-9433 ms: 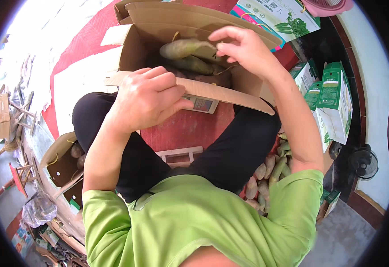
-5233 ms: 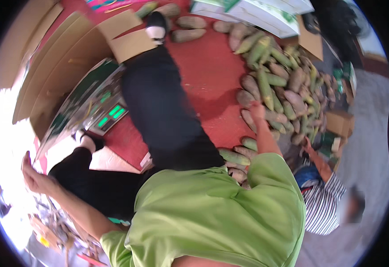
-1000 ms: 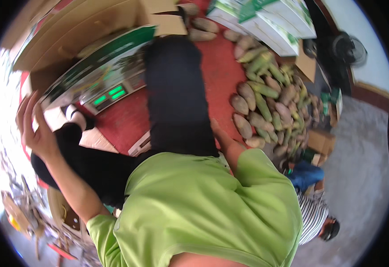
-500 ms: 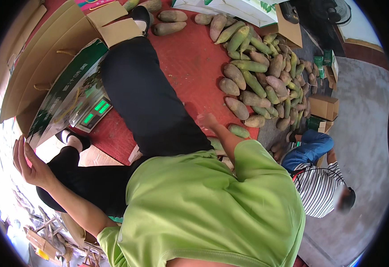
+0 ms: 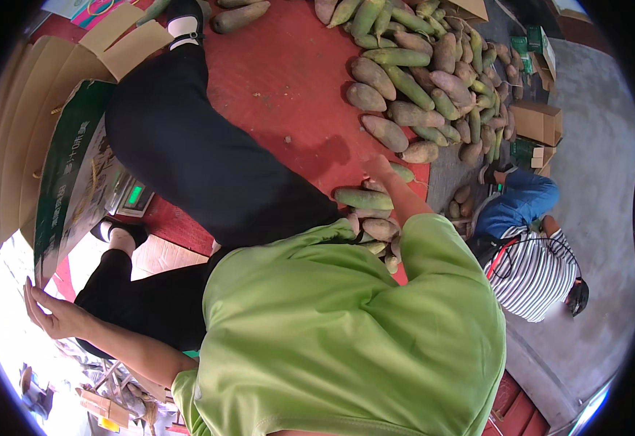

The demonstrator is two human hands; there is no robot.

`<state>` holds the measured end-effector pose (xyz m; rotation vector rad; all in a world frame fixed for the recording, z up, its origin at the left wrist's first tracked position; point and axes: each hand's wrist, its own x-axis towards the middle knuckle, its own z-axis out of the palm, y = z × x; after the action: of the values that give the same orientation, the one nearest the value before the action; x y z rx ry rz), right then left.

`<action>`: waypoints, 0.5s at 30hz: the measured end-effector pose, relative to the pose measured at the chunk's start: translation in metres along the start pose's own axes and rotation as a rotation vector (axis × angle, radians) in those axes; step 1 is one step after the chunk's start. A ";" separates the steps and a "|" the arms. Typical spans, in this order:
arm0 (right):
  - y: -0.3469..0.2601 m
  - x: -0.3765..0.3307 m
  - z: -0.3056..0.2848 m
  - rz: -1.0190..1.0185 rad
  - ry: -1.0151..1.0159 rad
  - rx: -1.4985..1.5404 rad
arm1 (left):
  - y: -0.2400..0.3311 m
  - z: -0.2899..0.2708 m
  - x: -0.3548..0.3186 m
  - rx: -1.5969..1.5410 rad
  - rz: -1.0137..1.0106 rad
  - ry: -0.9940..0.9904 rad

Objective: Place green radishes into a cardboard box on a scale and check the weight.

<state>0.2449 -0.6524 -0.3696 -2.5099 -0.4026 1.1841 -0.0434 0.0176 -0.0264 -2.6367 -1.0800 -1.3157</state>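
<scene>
My left hand (image 5: 54, 317) is open and empty at the left, its fingers stretched out below the lower end of a green and white carton (image 5: 59, 178). Over the red mat, my right hand (image 5: 377, 168) hangs beside a few long root vegetables that look like radishes; its fingers are small and blurred, so their grip is unclear. A green one (image 5: 363, 198) lies just below that hand. Beyond it spreads a big heap of green and brownish-pink radishes (image 5: 434, 87). Between the carton and my leg, a scale (image 5: 134, 198) shows a lit green display.
Brown carton flaps (image 5: 125, 40) stand open at the upper left. A co-worker in a striped shirt (image 5: 532, 265) bends down at the right, near open cardboard boxes (image 5: 538, 122). My legs in black trousers (image 5: 201, 156) straddle the red mat (image 5: 281, 87).
My view has shifted, and several radishes near my waist now show more. My left hand is lower beside the carton. My right hand has come nearer the radishes at the mat's edge.
</scene>
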 end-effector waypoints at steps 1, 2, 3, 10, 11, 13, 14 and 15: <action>-0.003 -0.002 0.009 0.058 -0.065 -0.032 | 0.001 -0.002 0.000 0.006 0.006 -0.005; -0.005 -0.006 0.017 0.114 -0.131 -0.065 | 0.001 -0.004 -0.001 -0.009 -0.031 0.013; -0.008 -0.010 0.022 0.108 -0.140 -0.062 | 0.000 -0.006 -0.001 -0.022 -0.069 0.032; -0.025 -0.042 0.072 0.033 -0.069 -0.476 | -0.008 0.003 -0.005 0.048 0.058 -0.040; -0.039 -0.047 0.070 0.143 -0.175 -0.474 | 0.003 0.004 -0.002 0.055 0.065 -0.029; -0.052 -0.056 0.075 0.174 -0.189 -0.540 | 0.015 0.003 0.002 0.021 0.054 -0.021; -0.042 -0.055 0.082 0.147 -0.192 -0.559 | 0.020 0.001 0.002 0.034 0.058 -0.021; -0.016 -0.043 0.093 0.236 -0.217 -0.446 | 0.021 -0.005 0.000 0.046 0.045 -0.015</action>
<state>0.1439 -0.6387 -0.3887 -2.8748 -0.4785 1.6198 -0.0344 0.0004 -0.0169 -2.6265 -1.0326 -1.2495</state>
